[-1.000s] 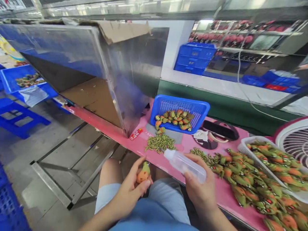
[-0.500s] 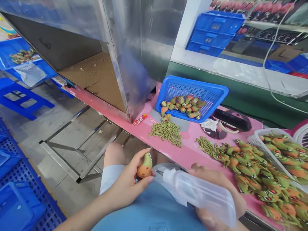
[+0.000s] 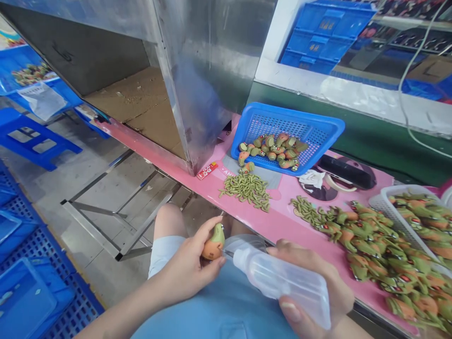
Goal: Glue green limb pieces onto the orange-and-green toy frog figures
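Note:
My left hand (image 3: 192,259) is closed around a small green and orange figurine (image 3: 214,244), its rounded orange end facing my right side. In my right hand (image 3: 318,278) lies a translucent squeeze bottle (image 3: 282,278), tilted sideways with its thin metal tip pointing left. That tip is at the orange part of the figurine; whether it touches I cannot tell. On the pink table beyond lies a pile of small green curled pieces (image 3: 247,188). A second heap of green pieces (image 3: 307,209) sits farther right, beside many green and orange figurines (image 3: 381,245).
A blue perforated basket (image 3: 318,136) with several figurines stands at the back of the pink table (image 3: 226,200). At right is a white basket (image 3: 384,200) full of figurines. A large metal box (image 3: 219,80) stands at left, with blue crates (image 3: 31,296) on the floor.
The bottle in my right hand has shifted slightly left, its tip closer to the figurine, and my right thumb now shows on its side. My view has moved slightly.

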Demonstrator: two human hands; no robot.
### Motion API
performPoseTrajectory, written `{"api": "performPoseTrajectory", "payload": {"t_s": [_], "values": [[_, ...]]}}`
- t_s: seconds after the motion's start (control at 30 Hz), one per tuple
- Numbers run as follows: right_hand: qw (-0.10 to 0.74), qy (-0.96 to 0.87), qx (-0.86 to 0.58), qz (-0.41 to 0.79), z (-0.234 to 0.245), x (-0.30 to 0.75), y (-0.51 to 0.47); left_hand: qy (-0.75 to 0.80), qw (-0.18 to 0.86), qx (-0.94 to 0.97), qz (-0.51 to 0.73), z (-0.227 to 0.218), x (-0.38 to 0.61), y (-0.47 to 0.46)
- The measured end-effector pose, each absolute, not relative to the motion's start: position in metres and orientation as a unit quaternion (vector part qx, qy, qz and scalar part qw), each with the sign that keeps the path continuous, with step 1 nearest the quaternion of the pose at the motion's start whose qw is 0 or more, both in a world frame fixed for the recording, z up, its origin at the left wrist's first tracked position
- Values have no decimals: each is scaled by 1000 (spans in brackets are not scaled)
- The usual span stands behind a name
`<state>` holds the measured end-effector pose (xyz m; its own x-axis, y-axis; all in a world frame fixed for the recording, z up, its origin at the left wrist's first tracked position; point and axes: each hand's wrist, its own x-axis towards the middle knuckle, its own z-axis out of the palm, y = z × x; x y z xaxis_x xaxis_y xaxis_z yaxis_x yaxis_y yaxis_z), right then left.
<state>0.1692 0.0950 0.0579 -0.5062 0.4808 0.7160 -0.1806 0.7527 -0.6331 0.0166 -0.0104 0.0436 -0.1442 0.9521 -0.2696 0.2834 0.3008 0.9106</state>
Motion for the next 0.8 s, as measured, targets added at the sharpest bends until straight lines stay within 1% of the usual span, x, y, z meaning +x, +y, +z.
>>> {"api": "performPoseTrajectory", "payload": {"t_s": [0.3,0.43,0.6,0.8], "values": [[479,-809,-102,325,59,170,96,673,445,475,352,44,15,-9],[453,-818,-94,342,60,171,96,674,440,479,350,44,15,-10],[471,-816,-98,321,60,170,97,680,437,482,337,44,15,-10],[454,-820,-88,337,63,170,98,688,439,482,319,46,15,-8]]}}
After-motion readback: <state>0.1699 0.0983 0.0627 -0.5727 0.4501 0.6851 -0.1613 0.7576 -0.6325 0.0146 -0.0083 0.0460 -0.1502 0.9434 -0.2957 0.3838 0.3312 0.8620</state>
